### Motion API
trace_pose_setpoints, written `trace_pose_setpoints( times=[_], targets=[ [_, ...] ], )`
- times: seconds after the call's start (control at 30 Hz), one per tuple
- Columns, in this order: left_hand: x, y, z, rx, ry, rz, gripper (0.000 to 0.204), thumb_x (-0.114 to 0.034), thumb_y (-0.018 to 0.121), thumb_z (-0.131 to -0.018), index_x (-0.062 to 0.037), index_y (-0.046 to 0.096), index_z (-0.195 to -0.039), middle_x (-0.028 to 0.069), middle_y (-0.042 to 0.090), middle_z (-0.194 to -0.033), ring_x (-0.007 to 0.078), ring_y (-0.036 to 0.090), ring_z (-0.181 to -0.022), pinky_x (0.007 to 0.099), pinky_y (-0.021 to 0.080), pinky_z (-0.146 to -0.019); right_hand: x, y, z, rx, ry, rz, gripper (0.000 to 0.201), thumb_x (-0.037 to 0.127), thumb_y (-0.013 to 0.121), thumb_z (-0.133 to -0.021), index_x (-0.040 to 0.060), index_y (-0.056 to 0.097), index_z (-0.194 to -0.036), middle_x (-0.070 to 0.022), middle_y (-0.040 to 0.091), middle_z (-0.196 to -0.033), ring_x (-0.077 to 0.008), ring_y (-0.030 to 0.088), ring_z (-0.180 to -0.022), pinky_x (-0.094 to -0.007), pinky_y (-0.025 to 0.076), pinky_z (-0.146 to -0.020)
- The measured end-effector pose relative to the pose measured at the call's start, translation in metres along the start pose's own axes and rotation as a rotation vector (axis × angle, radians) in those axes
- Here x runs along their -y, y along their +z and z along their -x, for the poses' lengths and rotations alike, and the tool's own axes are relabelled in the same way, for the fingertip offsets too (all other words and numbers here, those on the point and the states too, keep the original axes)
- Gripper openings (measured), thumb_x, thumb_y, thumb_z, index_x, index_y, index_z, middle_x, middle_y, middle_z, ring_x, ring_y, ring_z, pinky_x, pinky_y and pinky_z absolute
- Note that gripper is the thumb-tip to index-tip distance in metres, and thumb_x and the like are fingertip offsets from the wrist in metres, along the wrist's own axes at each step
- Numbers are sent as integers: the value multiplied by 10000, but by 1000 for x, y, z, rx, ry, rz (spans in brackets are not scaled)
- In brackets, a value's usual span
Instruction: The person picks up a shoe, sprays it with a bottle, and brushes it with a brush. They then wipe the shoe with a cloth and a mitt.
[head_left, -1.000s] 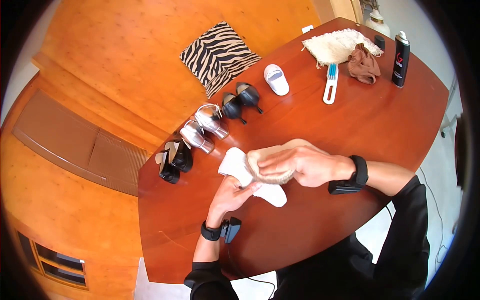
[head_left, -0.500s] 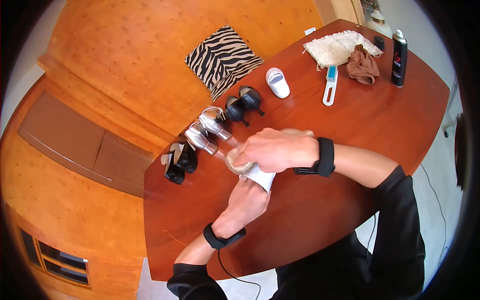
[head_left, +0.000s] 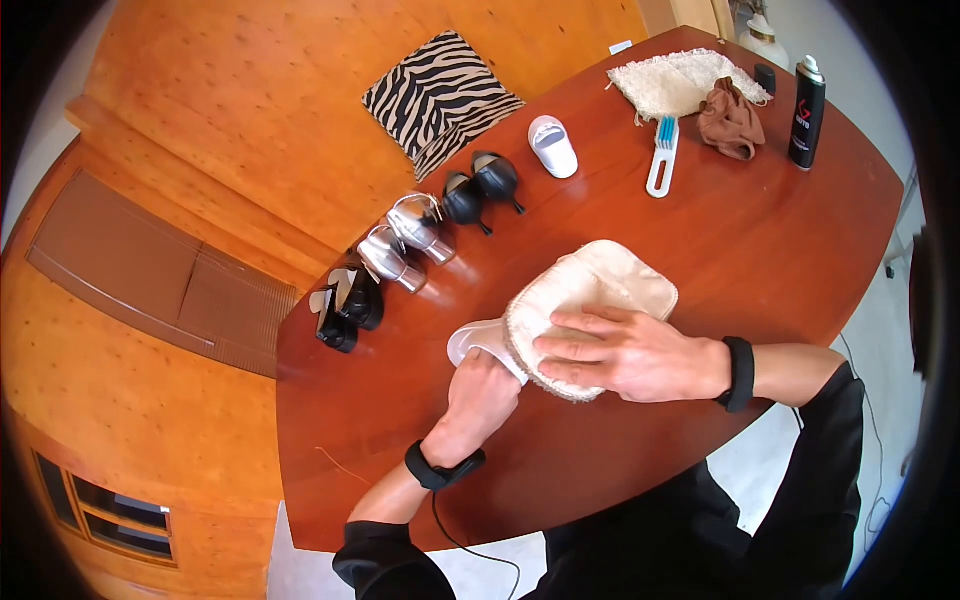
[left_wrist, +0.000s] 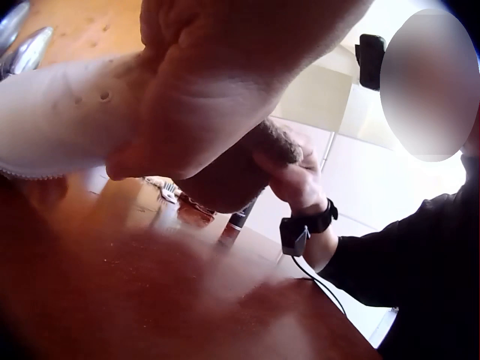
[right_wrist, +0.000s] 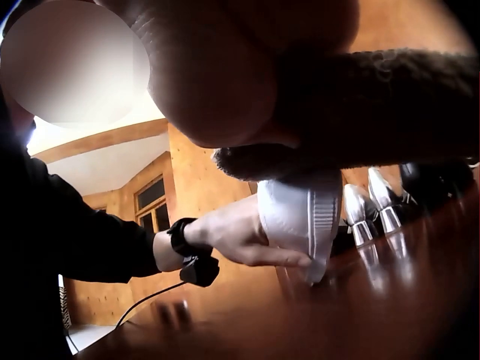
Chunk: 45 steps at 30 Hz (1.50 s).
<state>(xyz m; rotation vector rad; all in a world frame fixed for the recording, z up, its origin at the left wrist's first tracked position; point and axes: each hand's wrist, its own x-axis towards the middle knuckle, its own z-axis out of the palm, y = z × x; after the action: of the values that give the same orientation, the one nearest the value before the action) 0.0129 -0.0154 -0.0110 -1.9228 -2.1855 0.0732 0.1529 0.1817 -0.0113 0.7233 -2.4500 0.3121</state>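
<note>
My left hand [head_left: 480,397] grips a white slide sandal [head_left: 470,342] above the table, fingers curled round its middle. Small holes dot the sandal's side [left_wrist: 67,105] in the left wrist view. My right hand [head_left: 640,355] holds a thick cream cloth pad [head_left: 600,272] with fleecy edges, its fingers across the upper face. The pad overlaps the sandal's right end and hides it in the head view. From the right wrist, the pad's dark underside lies right at the top of the white sandal [right_wrist: 292,214].
Along the table's far-left edge stand black shoes [head_left: 350,305], silver heels [head_left: 405,240], black heels [head_left: 480,188] and another white slide [head_left: 553,147]. At the far right are a brush [head_left: 662,160], a fluffy cream cloth [head_left: 675,82], a brown cloth [head_left: 730,120] and a spray can [head_left: 805,115].
The sandal has been turned in my left hand, now showing its pale footbed end to the left. My right hand swept left across it, then back right, and the pad now lies spread wider.
</note>
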Motion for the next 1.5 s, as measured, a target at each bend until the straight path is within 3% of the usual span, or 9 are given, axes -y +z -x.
trace_pose_setpoints(
  times=[0.27,0.3,0.33,0.4,0.43,0.5,0.9,1.03,1.5],
  targets=[
    [-7,10,0,12,114,-195,114,-93,602,-655,-50,651,-748,84,591,-746,213,548,-771,321,405,-698,-20,11,-13,-122,42,-219,489,-22,571,-659,66,581,-1140,-118,562,-1200,-323,557,-1060,-376,506,-845],
    [-12,7,0,116,116,-239,107,-91,599,-652,-52,650,-737,81,584,-753,214,545,-776,325,410,-710,-22,7,-21,119,138,-332,548,-72,545,-642,90,582,-1163,-87,538,-1264,-306,509,-1160,-391,494,-891],
    [-13,11,-1,113,140,-219,107,-91,599,-652,-52,650,-737,81,584,-753,214,545,-776,325,410,-710,-28,17,-24,114,142,-360,508,-63,549,-671,92,591,-1153,-93,563,-1226,-299,550,-1095,-392,495,-841],
    [-9,22,-1,-117,250,-165,99,-50,620,-596,-34,642,-691,99,578,-738,243,531,-772,358,413,-694,-39,27,-38,256,228,-581,480,-48,563,-692,81,590,-1153,-122,600,-1149,-319,580,-1006,-391,482,-801],
    [-12,23,7,57,131,-125,90,-38,622,-576,-19,641,-662,113,576,-734,255,533,-795,361,425,-729,-44,30,-45,262,250,-612,482,-47,567,-689,76,588,-1155,-134,613,-1107,-326,585,-974,-391,475,-785],
    [-9,15,3,46,150,-146,88,-39,620,-572,-14,639,-655,112,575,-731,256,534,-795,358,426,-738,-53,41,-48,173,259,-726,603,-81,466,-637,150,609,-1176,-189,644,-958,-375,601,-876,-442,478,-751],
    [-1,10,-12,31,265,54,99,-63,603,-619,14,623,-677,123,578,-741,252,546,-811,343,441,-787,-27,22,-22,205,354,-521,608,-135,499,-652,64,541,-1225,-115,554,-1234,-336,527,-1091,-403,480,-840],
    [-4,4,-17,29,279,195,221,-183,682,-709,35,645,-721,127,580,-745,260,551,-836,354,450,-797,-29,21,-16,237,362,-510,611,-133,499,-641,59,546,-1219,-122,561,-1221,-333,527,-1095,-404,481,-841],
    [0,-7,-10,71,305,184,431,-356,736,-690,61,650,-756,140,587,-745,280,548,-812,370,454,-791,-40,28,-15,297,374,-412,554,-74,483,-642,52,579,-1172,-118,589,-1178,-315,554,-1063,-385,485,-820]
  ],
)
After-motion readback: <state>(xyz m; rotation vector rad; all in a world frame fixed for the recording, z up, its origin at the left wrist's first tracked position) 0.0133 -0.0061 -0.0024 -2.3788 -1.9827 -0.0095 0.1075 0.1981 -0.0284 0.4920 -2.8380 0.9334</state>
